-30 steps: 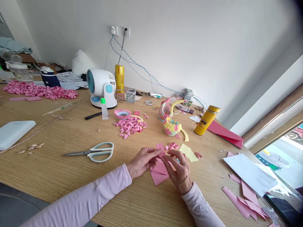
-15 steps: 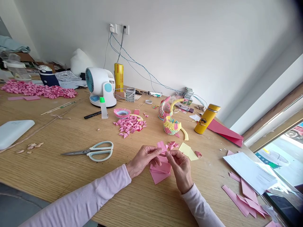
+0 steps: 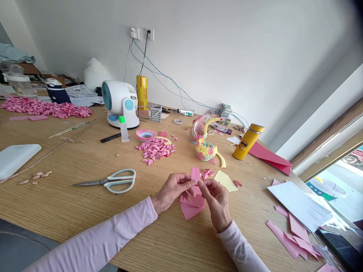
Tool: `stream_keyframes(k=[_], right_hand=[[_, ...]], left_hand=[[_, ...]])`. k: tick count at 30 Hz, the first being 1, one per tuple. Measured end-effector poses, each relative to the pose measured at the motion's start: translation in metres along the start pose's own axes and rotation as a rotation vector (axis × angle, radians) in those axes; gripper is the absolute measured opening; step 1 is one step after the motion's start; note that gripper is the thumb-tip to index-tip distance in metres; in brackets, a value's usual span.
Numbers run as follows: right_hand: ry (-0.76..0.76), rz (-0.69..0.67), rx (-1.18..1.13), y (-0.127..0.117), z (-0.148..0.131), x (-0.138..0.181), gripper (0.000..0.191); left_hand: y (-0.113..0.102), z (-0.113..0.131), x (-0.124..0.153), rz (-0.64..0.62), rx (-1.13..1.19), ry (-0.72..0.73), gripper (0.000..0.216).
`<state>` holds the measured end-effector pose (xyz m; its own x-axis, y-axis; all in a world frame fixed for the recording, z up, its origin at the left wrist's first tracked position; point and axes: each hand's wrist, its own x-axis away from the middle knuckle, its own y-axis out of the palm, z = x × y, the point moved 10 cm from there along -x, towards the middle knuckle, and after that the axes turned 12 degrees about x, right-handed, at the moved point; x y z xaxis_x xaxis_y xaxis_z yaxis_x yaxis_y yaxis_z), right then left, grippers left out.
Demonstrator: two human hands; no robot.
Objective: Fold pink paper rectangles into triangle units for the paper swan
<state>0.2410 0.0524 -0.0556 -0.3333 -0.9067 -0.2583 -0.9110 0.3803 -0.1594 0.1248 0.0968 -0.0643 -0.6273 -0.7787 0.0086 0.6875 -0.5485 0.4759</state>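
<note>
Between my hands, a small pink paper slip (image 3: 195,173) stands upright, pinched along its lower edge. My left hand (image 3: 172,190) grips it between thumb and fingers on one side, and my right hand (image 3: 214,197) pinches the other. Directly beneath lies a loose stack of pink paper pieces (image 3: 192,209). Just beyond my right hand are several folded pink paper triangles (image 3: 207,173) and pale yellow paper sheets (image 3: 226,181). Farther back sits a small yellow and multicoloured folded-paper basket (image 3: 206,152).
Scissors (image 3: 119,181) lie left of my hands. Behind are a heap of folded pink pieces (image 3: 155,149), a pink paper bowl (image 3: 146,135), a glue bottle (image 3: 124,130) and a white fan (image 3: 123,104). A yellow flask (image 3: 248,141) and pink strips (image 3: 283,238) are at the right.
The pink slip has turned from a slant to more upright and shifted slightly right. Both hands stay almost in place, with fingertips a little closer together.
</note>
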Motion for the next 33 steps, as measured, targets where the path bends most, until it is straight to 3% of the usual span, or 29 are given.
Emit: stream_keyframes(k=[15, 33], right_hand=[[0.077, -0.054, -0.090, 0.010, 0.010, 0.003, 0.030], [0.058, -0.118, -0.112, 0.017, 0.006, 0.005, 0.028]], left_hand=[[0.001, -0.002, 0.002, 0.010, 0.103, -0.046, 0.032], [0.000, -0.002, 0.002, 0.011, 0.110, -0.043, 0.036]])
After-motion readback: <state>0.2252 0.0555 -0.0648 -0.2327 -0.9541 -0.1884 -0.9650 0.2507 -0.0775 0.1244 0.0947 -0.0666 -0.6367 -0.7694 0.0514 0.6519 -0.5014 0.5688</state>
